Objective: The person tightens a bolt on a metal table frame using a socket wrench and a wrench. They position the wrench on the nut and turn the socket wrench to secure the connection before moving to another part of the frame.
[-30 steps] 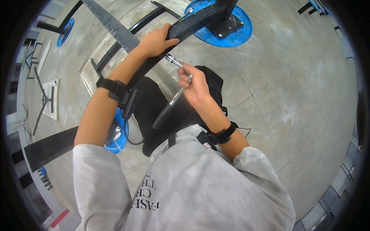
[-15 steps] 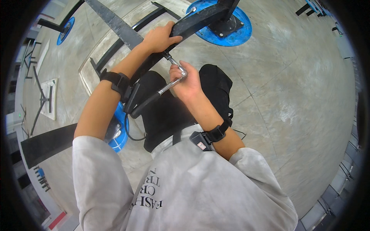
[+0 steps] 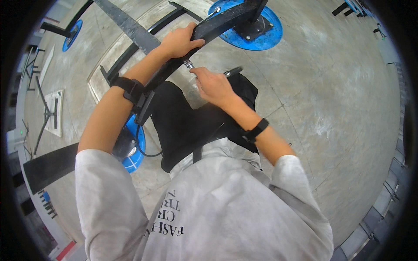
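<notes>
My left hand (image 3: 178,43) is wrapped over a black metal beam (image 3: 222,19), thumb on its near side. A grey flat bar (image 3: 126,26) meets the beam near that hand. My right hand (image 3: 212,87) is closed on a chrome socket wrench (image 3: 189,65), its socket end against the near face of the beam just below my left hand. The wrench's dark handle (image 3: 235,70) points up and right, partly hidden by my hand. A slim chrome piece (image 3: 213,13) shows behind the beam's upper stretch. My knees in black trousers are bent below the beam.
A blue round base (image 3: 272,37) with a bolted black plate carries the beam's upper end. Another blue base (image 3: 134,161) lies at lower left, a third (image 3: 69,41) at upper left. Black frames lie on pale boards (image 3: 58,128) on the concrete floor (image 3: 331,113); more stand along the edges.
My right hand has rotated over, palm now hidden, and swung the wrench handle from pointing down-left to pointing up-right. My left hand has shifted slightly upward along the beam since the oldest frame.
</notes>
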The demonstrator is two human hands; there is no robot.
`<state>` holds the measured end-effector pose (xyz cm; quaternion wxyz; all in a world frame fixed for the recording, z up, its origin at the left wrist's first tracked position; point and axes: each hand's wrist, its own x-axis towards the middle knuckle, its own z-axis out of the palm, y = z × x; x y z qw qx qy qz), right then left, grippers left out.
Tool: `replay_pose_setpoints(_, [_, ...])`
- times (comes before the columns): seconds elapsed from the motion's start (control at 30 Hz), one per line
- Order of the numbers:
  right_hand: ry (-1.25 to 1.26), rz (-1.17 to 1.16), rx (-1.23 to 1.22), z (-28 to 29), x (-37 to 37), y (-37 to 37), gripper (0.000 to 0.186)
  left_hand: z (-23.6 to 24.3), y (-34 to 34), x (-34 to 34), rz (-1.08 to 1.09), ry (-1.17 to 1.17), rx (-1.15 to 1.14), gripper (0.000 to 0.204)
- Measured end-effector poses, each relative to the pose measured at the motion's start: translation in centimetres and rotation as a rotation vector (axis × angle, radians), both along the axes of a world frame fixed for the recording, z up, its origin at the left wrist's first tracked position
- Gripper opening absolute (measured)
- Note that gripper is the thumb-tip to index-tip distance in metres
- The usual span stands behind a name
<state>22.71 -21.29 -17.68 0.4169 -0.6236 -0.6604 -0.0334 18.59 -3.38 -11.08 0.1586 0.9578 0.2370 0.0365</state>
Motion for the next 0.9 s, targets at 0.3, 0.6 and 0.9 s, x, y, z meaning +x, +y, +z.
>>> replay_pose_setpoints(0.3, [1.460,0.008,-0.196,2.3,0.2,-4.0,0.027,0.3,0.0,0.0,0.027,0.029,0.006,0.059])
replay_pose_setpoints(0.6, [2.182,0.160,-0.004,1.9,-2.3,-0.8,0.025,-0.1,-0.1,-0.1,0.003,-0.025,-0.004,0.060])
replay_pose_setpoints(0.9, [2.202,0.158,-0.062,1.3,-2.3,0.4,0.029,0.1,-1.5,0.0,0.201,-0.013,0.055,0.055])
